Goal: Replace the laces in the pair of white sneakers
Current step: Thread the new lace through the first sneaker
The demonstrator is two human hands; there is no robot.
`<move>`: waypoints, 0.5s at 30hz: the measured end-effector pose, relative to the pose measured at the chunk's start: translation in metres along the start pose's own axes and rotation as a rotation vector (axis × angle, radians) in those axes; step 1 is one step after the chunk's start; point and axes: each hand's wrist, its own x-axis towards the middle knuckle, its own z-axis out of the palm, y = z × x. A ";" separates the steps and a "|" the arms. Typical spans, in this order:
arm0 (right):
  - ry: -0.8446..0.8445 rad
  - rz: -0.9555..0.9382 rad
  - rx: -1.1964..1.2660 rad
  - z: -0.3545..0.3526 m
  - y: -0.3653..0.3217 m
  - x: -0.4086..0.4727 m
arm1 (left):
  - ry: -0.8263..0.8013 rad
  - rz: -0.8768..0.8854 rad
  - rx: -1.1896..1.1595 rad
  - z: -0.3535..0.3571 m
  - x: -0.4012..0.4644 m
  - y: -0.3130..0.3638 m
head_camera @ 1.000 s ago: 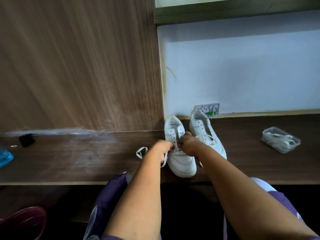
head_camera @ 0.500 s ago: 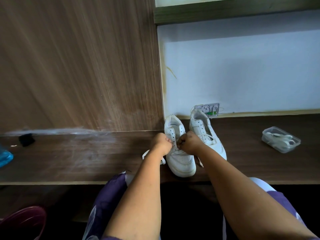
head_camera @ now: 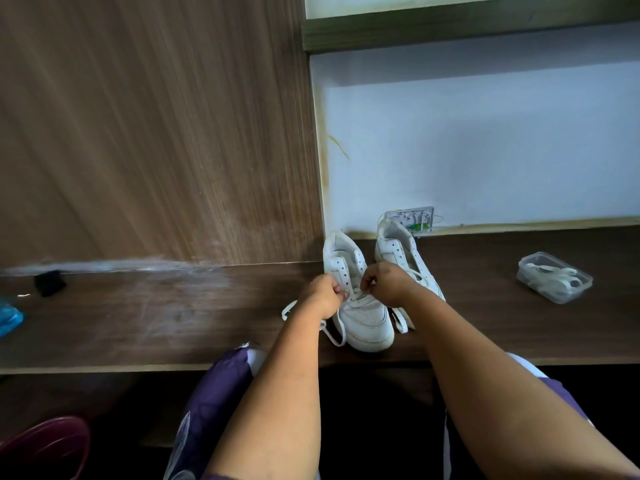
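Two white sneakers stand side by side on the dark wooden desk (head_camera: 173, 317), toes toward me. The left sneaker (head_camera: 363, 320) is under both hands. My left hand (head_camera: 323, 294) pinches one end of its white lace (head_camera: 332, 336), which trails in loops off the shoe's left side. My right hand (head_camera: 388, 284) pinches the other lace end over the eyelets; a flat strand hangs down at the shoe's right. The right sneaker (head_camera: 398, 249) sits behind my right hand, partly hidden.
A clear plastic box (head_camera: 554, 277) holding white laces sits on the desk at the right. A small black object (head_camera: 50, 282) and something blue (head_camera: 8, 318) lie at the far left. A wall socket (head_camera: 417, 220) is behind the shoes. A maroon stool (head_camera: 45, 445) stands below left.
Both hands have shifted slightly up the left sneaker and apart, drawing the lace ends taut. The loose loop at the left has moved closer to the shoe.
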 end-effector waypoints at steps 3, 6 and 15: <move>-0.001 -0.004 -0.003 -0.002 0.000 -0.003 | 0.024 -0.006 -0.030 0.002 -0.001 0.004; -0.015 -0.001 -0.029 -0.005 -0.002 -0.004 | 0.012 0.014 -0.033 0.001 -0.001 0.006; -0.014 0.048 -0.139 0.012 -0.007 0.003 | -0.044 0.020 -0.038 -0.007 -0.002 0.005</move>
